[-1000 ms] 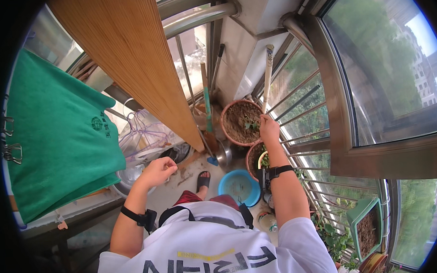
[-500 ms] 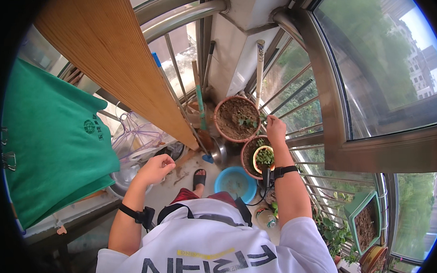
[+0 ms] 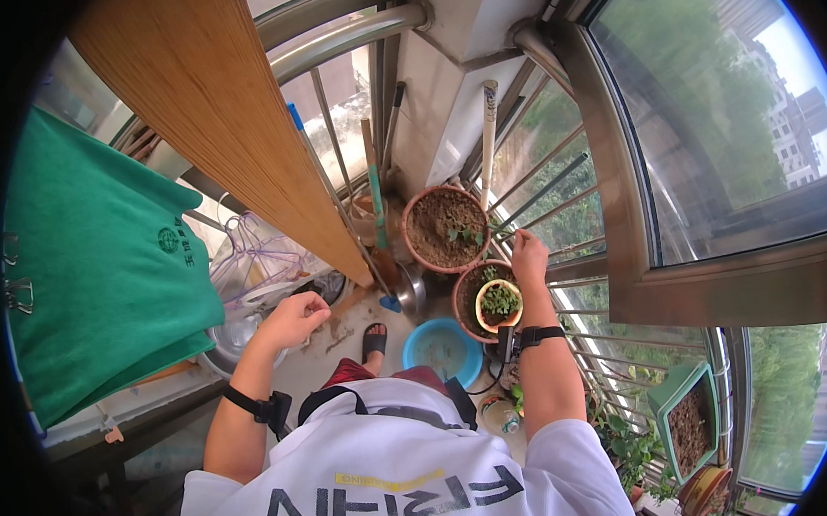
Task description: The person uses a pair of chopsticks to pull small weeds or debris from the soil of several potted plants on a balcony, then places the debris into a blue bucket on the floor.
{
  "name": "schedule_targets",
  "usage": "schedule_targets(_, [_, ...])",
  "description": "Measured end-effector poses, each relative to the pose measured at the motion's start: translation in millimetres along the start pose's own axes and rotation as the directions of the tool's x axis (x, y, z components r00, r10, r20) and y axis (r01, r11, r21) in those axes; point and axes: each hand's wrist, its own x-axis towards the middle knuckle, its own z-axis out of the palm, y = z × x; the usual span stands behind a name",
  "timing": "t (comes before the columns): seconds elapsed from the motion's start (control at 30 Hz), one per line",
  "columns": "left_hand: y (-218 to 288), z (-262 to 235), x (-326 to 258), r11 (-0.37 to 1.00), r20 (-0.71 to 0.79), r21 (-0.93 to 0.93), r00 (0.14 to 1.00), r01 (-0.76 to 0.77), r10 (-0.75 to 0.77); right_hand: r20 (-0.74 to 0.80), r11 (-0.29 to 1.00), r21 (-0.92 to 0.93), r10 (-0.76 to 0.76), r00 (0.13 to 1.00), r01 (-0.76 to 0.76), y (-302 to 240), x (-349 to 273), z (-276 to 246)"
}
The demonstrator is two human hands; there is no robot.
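Right hand (image 3: 529,256) is raised at the balcony railing (image 3: 571,270), fingers curled, just beside the rim of the large terracotta pot (image 3: 445,229) of bare soil; whether its grip closes on anything cannot be told. Below the hand sits a second brown pot (image 3: 471,297) carrying a small cream pot with a green seedling (image 3: 499,302). Left hand (image 3: 293,319) hangs loosely clenched, grasping nothing visible, above the floor near the wire hangers (image 3: 252,256). A blue basin (image 3: 441,349) rests on the floor.

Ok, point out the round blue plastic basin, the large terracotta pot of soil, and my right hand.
Round blue plastic basin (image 3: 442,351), head view, inner floor.
Large terracotta pot of soil (image 3: 445,227), head view, soil surface.
Right hand (image 3: 529,256), head view, back of hand.
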Motion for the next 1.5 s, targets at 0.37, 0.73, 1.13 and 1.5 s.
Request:
schedule_targets(0.37, [7.1, 2.3, -0.5, 0.999, 0.033, 0.039, 0.999, 0.015, -0.017, 0.036, 0.998, -0.064, -0.026, 0.999, 0.028, 0.9, -5.0, 3.7])
schedule_targets(0.73, [-3.8, 2.6, -1.0, 1.000, 0.010, 0.031, 1.000, 0.002, -0.002, -0.055, 0.976, 0.071, -0.201, 0.978, 0.204, -57.5, -21.0, -89.5])
schedule_targets(1.13, [19.3, 9.7, 6.0, 0.999, 0.081, 0.053, 0.997, -0.005, 0.001, 0.062, 0.979, 0.185, -0.092, 0.994, 0.079, -55.3, -67.8, -61.5])
schedule_targets(1.5, [12.5, 8.1, -0.7, 0.998, 0.073, 0.064, 0.997, 0.003, -0.008, 0.194, 0.980, 0.142, -0.166, 0.967, 0.140, -57.3, -71.3, -8.9])
